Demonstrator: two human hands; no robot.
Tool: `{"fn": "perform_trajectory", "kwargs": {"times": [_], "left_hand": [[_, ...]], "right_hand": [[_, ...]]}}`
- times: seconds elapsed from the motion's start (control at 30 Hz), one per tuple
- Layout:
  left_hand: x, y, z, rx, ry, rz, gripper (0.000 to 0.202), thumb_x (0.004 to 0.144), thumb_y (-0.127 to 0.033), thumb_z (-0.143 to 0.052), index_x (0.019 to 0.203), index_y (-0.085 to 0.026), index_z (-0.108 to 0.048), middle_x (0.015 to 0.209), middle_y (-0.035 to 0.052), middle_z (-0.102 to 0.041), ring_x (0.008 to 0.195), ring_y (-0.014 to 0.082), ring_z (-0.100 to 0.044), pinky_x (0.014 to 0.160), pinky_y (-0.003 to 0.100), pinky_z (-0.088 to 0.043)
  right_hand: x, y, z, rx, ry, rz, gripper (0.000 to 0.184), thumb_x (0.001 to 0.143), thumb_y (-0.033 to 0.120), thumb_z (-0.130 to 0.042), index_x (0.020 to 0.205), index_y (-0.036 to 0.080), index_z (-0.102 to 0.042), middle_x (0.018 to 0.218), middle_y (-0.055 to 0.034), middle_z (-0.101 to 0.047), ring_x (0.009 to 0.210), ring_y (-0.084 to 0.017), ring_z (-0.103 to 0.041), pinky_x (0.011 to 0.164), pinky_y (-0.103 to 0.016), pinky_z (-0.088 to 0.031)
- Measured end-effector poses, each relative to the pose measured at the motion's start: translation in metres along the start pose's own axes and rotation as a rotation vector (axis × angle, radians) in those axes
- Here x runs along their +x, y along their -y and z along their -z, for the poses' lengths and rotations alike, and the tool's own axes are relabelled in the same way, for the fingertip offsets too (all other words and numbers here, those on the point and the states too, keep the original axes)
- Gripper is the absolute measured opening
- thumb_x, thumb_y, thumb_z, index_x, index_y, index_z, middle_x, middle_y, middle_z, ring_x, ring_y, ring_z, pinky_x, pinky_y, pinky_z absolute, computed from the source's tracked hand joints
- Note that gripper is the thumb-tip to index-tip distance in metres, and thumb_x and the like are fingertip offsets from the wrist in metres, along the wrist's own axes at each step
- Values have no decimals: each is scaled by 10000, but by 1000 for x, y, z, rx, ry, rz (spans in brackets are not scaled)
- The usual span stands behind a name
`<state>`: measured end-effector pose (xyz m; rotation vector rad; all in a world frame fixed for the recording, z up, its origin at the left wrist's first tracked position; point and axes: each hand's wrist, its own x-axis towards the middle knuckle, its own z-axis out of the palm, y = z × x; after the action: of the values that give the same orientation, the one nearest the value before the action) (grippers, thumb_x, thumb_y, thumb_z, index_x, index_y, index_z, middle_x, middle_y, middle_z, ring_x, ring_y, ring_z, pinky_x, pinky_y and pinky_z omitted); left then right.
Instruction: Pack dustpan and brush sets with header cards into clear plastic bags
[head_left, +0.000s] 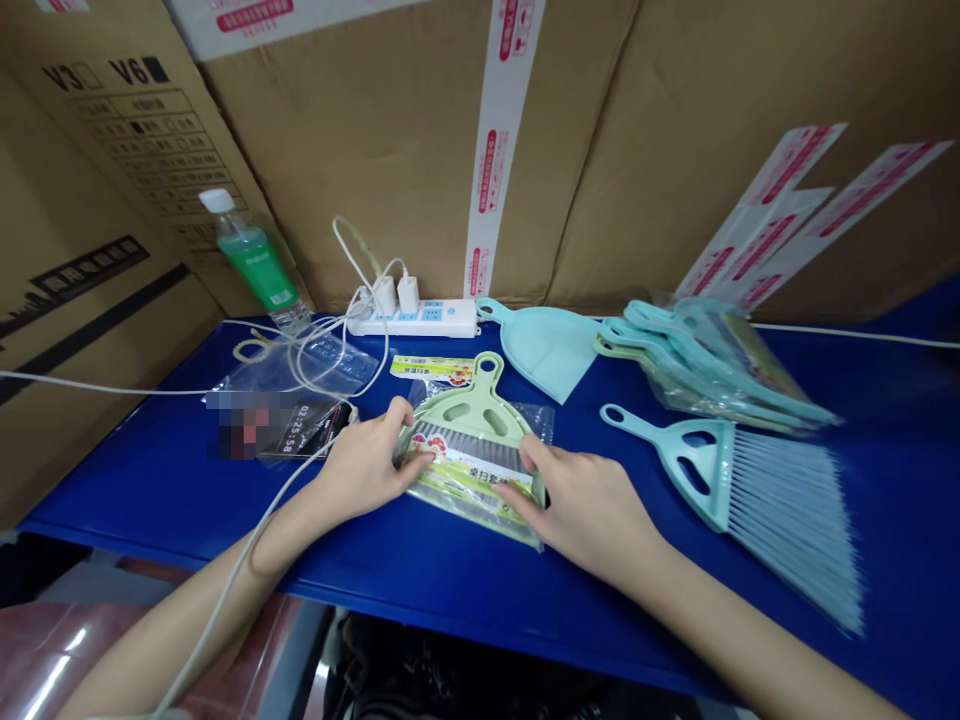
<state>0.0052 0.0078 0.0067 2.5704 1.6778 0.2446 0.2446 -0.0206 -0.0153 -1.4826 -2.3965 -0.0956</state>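
Our forearms (712,615) end in left hand (367,460) and right hand (596,500), fingers clamped on opposite edges of the fan-shaped, crinkly-wrapped green dustpan-and-brush set (476,455) between them; beyond, we see a smooth aqua dustpan (551,345).

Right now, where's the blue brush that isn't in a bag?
In the head view, the blue brush lies at the right, in front of the bagged dustpans and to the right of the right hand.
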Motion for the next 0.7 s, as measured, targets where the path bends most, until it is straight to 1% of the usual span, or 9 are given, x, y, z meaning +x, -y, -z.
{"fn": "perform_trajectory", "kwargs": {"times": [0.1, 0.27, 0.43, 0.5, 0.57, 0.63, 0.7], "left_hand": [[-1, 2, 0, -59, 9, -3, 201, 849, -374, -487, 935, -225, -382, 549, -75, -467, 508, 190, -564, 518, 265, -320], [-2, 5, -1, -199, 23, -34, 131, 839, -266, -472, 895, -239, -356, 561, -100, -417, 443, 131, -461, 489, 236, -294], [-3, 3, -2, -351, 54, -117, 62, 850, -211, -400, 865, -239, -347, 543, -104, -389, 437, 119, -438, 483, 233, -300], [-4, 0, -2, -382, 66, -144, 48, 851, -204, -382, 863, -238, -350, 528, -106, -379, 430, 119, -429, 478, 236, -302], [-5, -2, -2, -390, 72, -147, 37, 855, -205, -372, 864, -237, -356, 520, -106, -382, 423, 117, -427, 472, 238, -301], [-6, -4, -3, -397, 77, -134, 37, 851, -204, -373, 859, -236, -357, 510, -108, -384, 413, 115, -423, 465, 237, -299], [-6, -6, -2, -410, 85, -122, 40, 841, -204, -380, 853, -236, -360, 503, -109, -391, 409, 114, -425, 460, 236, -302]], "right_hand": [[1, -2, 0, 14, 12, -8, 210, 844, 394, -558, 768, 214, -481, 531, 21, -592, 430, -181, -584, 438, -251, -169], [1, -7, 4, 42, 71, -24, 203, 834, 390, -561, 757, 230, -463, 533, 33, -572, 434, -173, -572, 437, -250, -174], [3, -16, 16, 59, 185, -77, 225, 790, 355, -634, 741, 241, -446, 519, 53, -529, 455, -174, -555, 460, -242, -215], [4, -19, 22, 80, 249, -106, 244, 775, 326, -666, 740, 243, -439, 503, 65, -504, 456, -173, -541, 465, -239, -239], [4, -21, 26, 94, 287, -119, 248, 772, 296, -677, 742, 245, -436, 493, 72, -489, 453, -170, -530, 466, -240, -249], [3, -22, 28, 97, 277, -107, 234, 774, 270, -671, 746, 246, -440, 494, 72, -487, 459, -171, -530, 466, -243, -249], [3, -21, 27, 105, 228, -69, 203, 781, 236, -648, 746, 244, -449, 503, 67, -496, 474, -172, -536, 474, -247, -261]]}}
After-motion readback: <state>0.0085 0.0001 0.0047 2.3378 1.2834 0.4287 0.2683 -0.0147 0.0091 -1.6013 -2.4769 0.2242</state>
